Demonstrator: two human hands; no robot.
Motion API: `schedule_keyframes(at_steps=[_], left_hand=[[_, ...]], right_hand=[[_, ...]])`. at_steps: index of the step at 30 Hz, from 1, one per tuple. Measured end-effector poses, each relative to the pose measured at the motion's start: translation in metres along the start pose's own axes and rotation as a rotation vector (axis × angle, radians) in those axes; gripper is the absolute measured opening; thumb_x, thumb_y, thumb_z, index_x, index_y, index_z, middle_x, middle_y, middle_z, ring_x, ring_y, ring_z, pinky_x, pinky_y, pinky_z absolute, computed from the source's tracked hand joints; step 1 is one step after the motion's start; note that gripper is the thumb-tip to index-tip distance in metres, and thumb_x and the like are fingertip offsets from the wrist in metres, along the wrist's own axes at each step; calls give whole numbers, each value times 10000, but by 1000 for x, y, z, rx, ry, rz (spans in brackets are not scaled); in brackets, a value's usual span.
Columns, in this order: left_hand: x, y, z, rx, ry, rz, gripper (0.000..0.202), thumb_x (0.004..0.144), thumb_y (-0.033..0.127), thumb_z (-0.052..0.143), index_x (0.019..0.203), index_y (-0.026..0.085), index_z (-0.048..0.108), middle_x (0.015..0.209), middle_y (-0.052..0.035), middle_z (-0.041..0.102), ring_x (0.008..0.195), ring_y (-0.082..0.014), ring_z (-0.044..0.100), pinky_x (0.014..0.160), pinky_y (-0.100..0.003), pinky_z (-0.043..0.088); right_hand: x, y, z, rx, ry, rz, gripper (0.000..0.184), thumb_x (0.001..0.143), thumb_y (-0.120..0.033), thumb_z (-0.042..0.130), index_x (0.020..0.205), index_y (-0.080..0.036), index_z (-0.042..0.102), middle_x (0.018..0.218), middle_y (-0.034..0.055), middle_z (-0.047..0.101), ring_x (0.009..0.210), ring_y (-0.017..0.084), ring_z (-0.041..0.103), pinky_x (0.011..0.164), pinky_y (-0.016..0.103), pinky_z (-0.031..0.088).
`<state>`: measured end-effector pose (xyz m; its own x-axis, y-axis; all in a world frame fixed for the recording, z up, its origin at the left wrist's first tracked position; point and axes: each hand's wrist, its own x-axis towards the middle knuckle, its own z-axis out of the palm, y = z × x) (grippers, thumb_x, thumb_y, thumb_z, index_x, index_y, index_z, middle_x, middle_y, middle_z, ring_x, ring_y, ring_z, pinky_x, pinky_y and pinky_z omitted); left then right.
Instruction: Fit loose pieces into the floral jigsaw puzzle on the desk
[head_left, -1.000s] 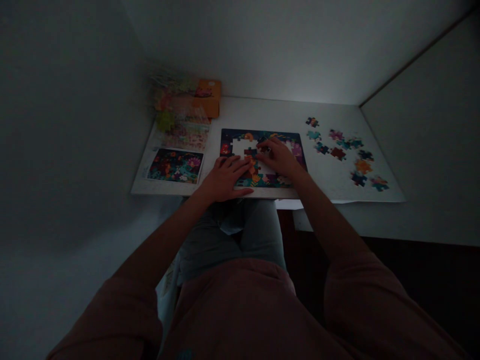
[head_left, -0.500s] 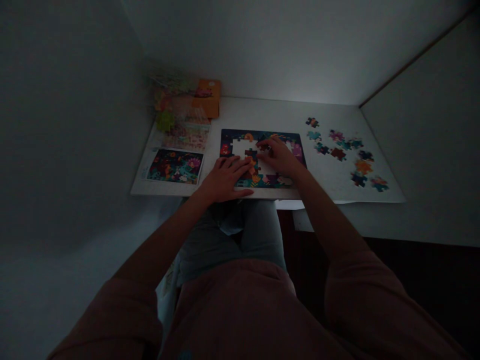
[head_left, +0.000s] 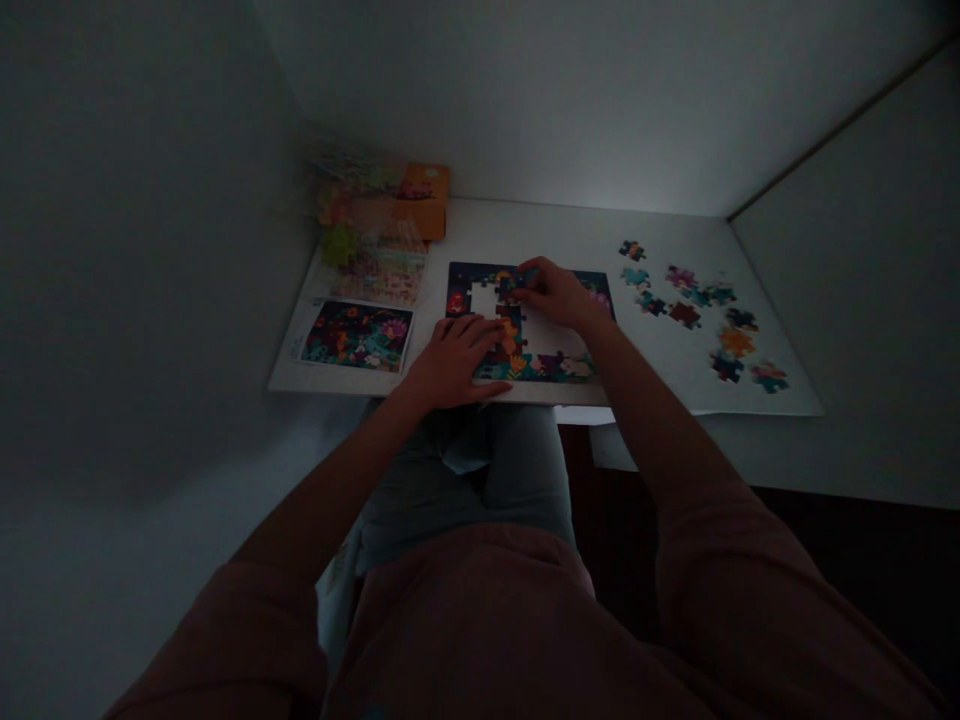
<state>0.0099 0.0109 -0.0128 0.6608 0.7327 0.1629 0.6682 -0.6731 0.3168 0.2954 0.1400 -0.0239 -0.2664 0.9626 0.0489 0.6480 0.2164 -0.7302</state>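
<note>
A partly filled jigsaw puzzle point(head_left: 577, 368) lies on the white table, its colourful border around a pale bare middle. My left hand point(head_left: 455, 362) rests flat on its lower left, fingers stretched out over joined pieces. At the puzzle's upper middle, my right hand point(head_left: 559, 294) pinches a dark puzzle piece point(head_left: 510, 288) between thumb and fingers. This piece is at the top of a joined column of pieces; whether it is locked in cannot be told. My right hand hides part of the upper right border.
Several loose puzzle pieces point(head_left: 684, 314) are scattered at the right of the table point(head_left: 525, 222). A printed picture card point(head_left: 356, 336) lies at the left. Behind it are a clear plastic bag point(head_left: 386, 275) and an orange box point(head_left: 424, 205). Walls stand behind and on both sides.
My right hand has moved the puzzle piece slightly left and away from me, to the top of the joined column. My left hand stays on the puzzle. The whole view has shifted a little.
</note>
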Motion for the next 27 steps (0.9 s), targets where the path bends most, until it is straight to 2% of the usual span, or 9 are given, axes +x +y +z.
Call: schedule_keyframes(at_steps=[3, 9, 13, 18, 23, 27], left_hand=[[0, 0, -1, -7, -1, -3, 755, 1141, 675, 700, 1770, 264, 625, 1878, -136, 586, 1740, -413, 476, 1435, -643, 366], [0, 0, 0, -27, 11, 5, 733, 1142, 647, 703, 1768, 274, 626, 1871, -142, 594, 1740, -428, 477, 1434, -659, 358], [0, -1, 1, -22, 6, 2, 746, 1141, 685, 685, 1766, 281, 626, 1880, -130, 587, 1742, -420, 473, 1437, -654, 356], [0, -1, 0, -23, 8, 4, 752, 1144, 670, 688, 1767, 254, 627, 1878, -146, 588, 1739, -426, 478, 1439, -651, 352], [0, -1, 1, -16, 7, -3, 753, 1135, 663, 707, 1774, 274, 623, 1875, -139, 591, 1739, -432, 477, 1435, -667, 359], [-1, -1, 0, -11, 16, 2, 739, 1149, 674, 688, 1763, 266, 624, 1873, -127, 598, 1732, -416, 487, 1437, -636, 359]], right_hand=[[1, 2, 4, -58, 2, 4, 352, 979, -469, 902, 1259, -283, 799, 984, 84, 824, 940, 352, 757, 930, 521, 628], [6, 6, 10, -135, 62, -29, 252, 959, -342, 909, 1196, -272, 862, 1171, 143, 792, 1058, 381, 754, 1050, 589, 631], [6, 9, 13, -125, 72, -58, 237, 973, -408, 921, 1174, -294, 872, 1194, 139, 779, 1078, 381, 745, 1075, 597, 638], [6, 17, 11, -130, 58, -92, 331, 984, -472, 918, 1253, -296, 841, 1291, 156, 771, 1097, 386, 747, 1109, 624, 635], [4, 25, 3, -115, 4, -82, 460, 932, -564, 1007, 1272, -294, 855, 1336, 156, 729, 1001, 356, 738, 1024, 612, 663], [2, 22, 0, -100, -23, -64, 430, 900, -543, 1049, 1198, -300, 857, 1303, 137, 728, 965, 338, 732, 993, 591, 669]])
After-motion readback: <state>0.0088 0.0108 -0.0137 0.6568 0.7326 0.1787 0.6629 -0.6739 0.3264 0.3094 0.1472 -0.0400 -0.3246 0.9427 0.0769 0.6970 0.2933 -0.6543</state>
